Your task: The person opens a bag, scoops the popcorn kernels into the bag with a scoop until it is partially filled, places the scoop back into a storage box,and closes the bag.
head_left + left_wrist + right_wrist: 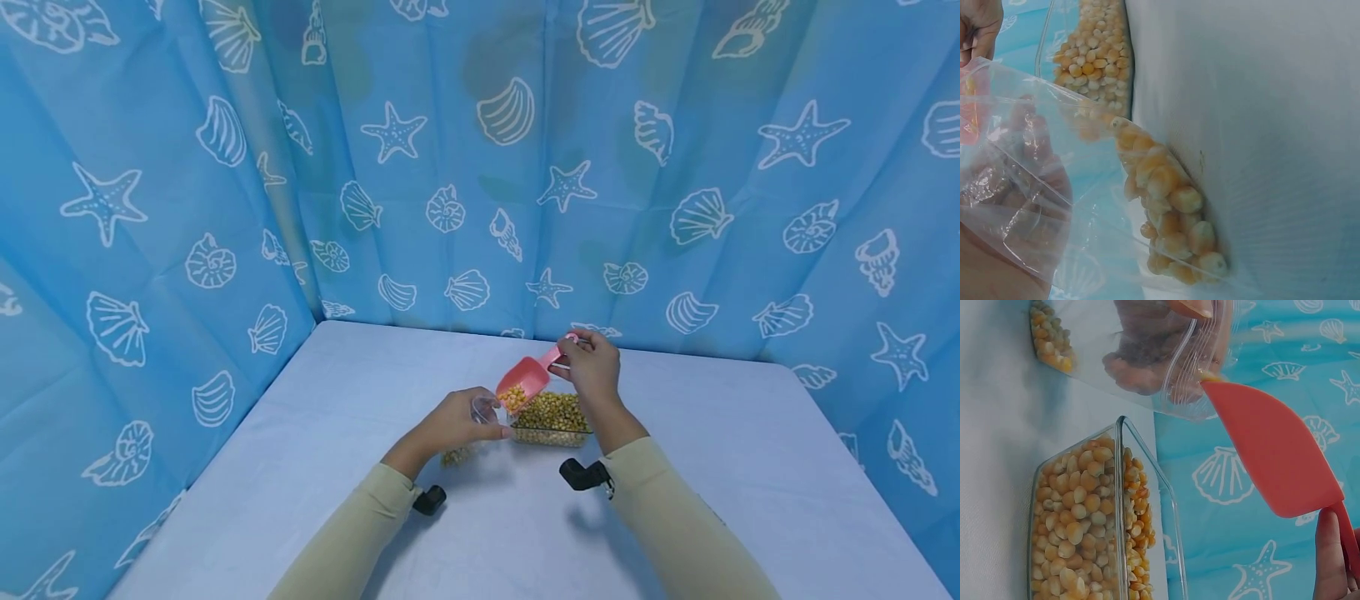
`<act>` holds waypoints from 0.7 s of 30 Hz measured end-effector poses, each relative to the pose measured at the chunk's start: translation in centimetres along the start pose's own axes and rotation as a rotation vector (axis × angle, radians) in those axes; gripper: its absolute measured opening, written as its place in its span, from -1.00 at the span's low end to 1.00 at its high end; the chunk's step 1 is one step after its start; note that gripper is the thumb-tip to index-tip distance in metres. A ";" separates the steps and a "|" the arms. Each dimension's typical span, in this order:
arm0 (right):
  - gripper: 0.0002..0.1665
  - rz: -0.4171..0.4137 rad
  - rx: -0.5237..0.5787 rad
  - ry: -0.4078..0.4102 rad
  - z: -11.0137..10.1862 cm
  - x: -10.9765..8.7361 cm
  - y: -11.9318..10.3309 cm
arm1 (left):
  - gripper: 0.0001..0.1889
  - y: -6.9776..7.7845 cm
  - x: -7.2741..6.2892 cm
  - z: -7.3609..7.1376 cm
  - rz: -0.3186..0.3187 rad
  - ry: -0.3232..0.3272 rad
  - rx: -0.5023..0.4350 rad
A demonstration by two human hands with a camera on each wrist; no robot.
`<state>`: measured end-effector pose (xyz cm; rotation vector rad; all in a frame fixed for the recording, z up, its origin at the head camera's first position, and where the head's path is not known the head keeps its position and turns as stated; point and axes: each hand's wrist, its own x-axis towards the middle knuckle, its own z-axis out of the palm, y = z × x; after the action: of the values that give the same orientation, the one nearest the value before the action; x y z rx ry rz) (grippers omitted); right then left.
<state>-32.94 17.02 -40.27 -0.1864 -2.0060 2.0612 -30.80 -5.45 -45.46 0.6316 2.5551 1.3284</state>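
Note:
My right hand [592, 367] grips the handle of a pink scoop [529, 375] loaded with yellow corn kernels [513, 397]. The scoop is tilted, its lip right at the mouth of a clear plastic bag [1094, 212]. My left hand [457, 421] holds that bag near its top, fingers curled round the mouth; through the film the fingers show in the right wrist view. Corn kernels [1172, 219] lie in the bag's bottom corner, close over the table. Behind and below the scoop stands a clear rectangular container [1120, 487] filled with kernels.
A white cloth covers the table [720, 467]. Blue curtains [465, 233] with shell and starfish prints hang behind and at both sides. Black wrist cameras [582, 475] stick out from both cuffs, low over the table.

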 end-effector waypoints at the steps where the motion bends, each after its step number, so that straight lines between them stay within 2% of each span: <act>1: -0.61 0.000 -0.002 -0.002 0.1 0.0 0.0 | -0.36 0.0 0.0 0.0 -0.002 0.001 -0.002; 9: -0.62 -0.006 -0.017 -0.007 0.2 -0.3 -0.2 | -0.38 -0.1 0.0 0.0 -0.023 0.003 -0.021; 21: -0.63 -0.025 -0.030 -0.029 0.6 -0.3 -0.6 | -0.48 -0.7 0.2 -0.3 -0.005 0.012 -0.047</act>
<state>-32.77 16.42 -39.70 -0.1367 -2.0469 2.0304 -31.25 -5.96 -45.81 0.6096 2.5249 1.3903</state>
